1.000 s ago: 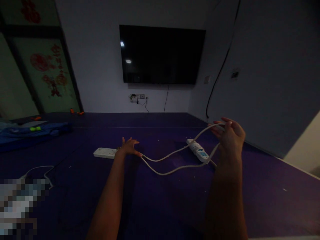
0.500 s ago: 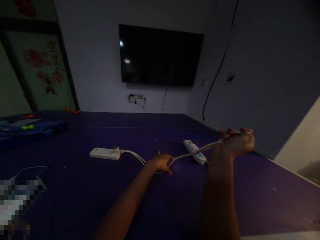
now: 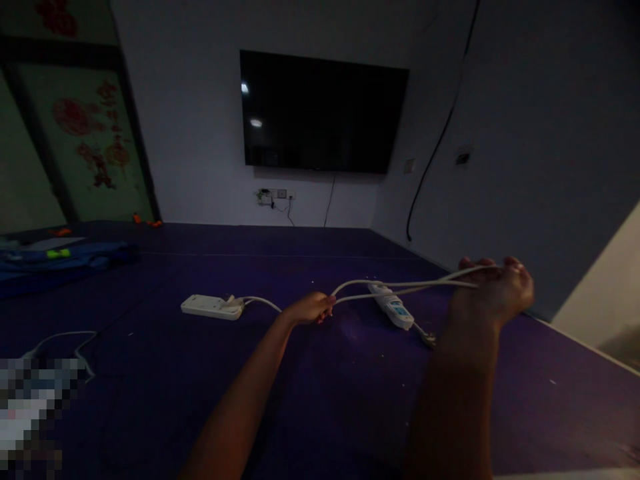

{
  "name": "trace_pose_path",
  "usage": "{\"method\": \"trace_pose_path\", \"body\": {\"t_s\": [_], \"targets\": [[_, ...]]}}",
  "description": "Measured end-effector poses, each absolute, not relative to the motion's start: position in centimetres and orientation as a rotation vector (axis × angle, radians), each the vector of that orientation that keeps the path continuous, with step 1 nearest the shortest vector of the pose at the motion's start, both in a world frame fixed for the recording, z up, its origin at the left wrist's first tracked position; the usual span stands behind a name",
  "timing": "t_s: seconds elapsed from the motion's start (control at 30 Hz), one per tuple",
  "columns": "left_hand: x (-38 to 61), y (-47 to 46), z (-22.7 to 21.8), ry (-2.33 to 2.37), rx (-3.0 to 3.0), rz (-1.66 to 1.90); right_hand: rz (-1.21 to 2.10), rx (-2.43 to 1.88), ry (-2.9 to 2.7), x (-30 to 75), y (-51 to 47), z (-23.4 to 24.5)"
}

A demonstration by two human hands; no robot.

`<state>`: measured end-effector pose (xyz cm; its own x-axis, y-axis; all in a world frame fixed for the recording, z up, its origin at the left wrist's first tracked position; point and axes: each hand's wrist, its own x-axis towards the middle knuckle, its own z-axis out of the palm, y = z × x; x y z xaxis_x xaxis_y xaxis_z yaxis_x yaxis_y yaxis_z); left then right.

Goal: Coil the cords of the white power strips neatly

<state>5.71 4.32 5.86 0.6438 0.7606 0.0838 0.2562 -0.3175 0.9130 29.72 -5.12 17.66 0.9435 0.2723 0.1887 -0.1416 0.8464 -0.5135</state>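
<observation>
While I look down and forward through the head camera, my left hand is closed around the white cable, pinching it just above the purple floor at the point where it bends back. My right hand is raised off the floor at the far right, fingers curled over two strands of the same cable, which stretch nearly level between my two hands. From my left hand a short length of cable runs left to a white power strip lying flat on the floor. A second power strip, with blue markings on it, lies on the floor under the stretched strands, between my hands. Further left a loose white cord lies near the picture's edge, and a blue bundle sits beyond it. On the far wall hangs a dark television, with wall sockets below it; a black wire runs down the right wall.
</observation>
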Motion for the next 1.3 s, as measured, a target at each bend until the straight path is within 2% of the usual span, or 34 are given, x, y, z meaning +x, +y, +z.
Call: {"method": "trace_pose_path", "body": {"t_s": [0.23, 0.47, 0.6, 0.73, 0.9, 1.13, 1.3], "targets": [[4.1, 3.6, 9.7, 0.695, 1.621, 1.122, 0.173, -0.839, -0.464, 30.9, -3.3, 15.8], [2.4, 3.0, 12.0, 0.732, 1.523, 1.427, -0.259, -1.513, -1.072, 30.1, -0.1, 13.6], [2.7, 2.8, 12.0, 0.831, 1.557, 1.485, -0.479, -1.497, -1.284, 26.8, -1.6, 15.2], [3.1, 2.6, 11.8, 0.886, 1.633, 1.441, -0.205, -1.251, -1.712, 23.1, -2.7, 16.4], [3.0, 2.5, 12.0, 0.938, 1.727, 1.412, 0.242, -1.167, -1.842, 20.9, -0.6, 15.2], [1.3, 2.9, 12.1, 0.852, 1.919, 1.289, 0.935, -0.935, -1.569, 20.0, 0.7, 14.0], [-1.3, 4.0, 11.1, 1.057, 1.994, 1.049, 1.099, -0.806, -1.395, 20.0, 0.7, 14.3]]}}
